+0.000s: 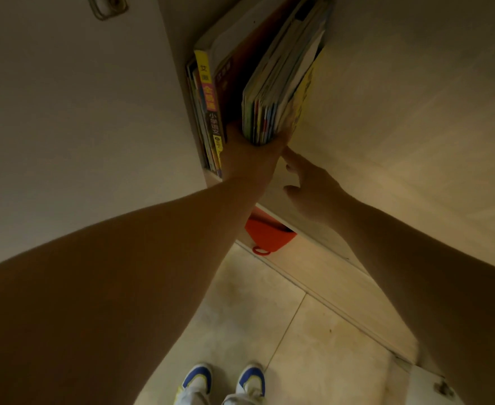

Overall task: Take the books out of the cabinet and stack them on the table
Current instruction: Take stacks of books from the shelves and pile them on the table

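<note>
Slippage is your risk: your left hand (249,154) grips a bundle of thin books (275,95) inside the cabinet (386,112), fingers wrapped round it (fingertips hidden); your right hand (307,185) hovers open just beside, holding nothing.

A plain off-white wall (74,118) fills the left side, with a small dark-rimmed fitting (107,5) mounted near its top edge. The floor is large glossy beige tiles (272,325) with thin grout lines. A pale wood-grain panel (409,118) spans the right. The light is dim and yellowish.
</note>
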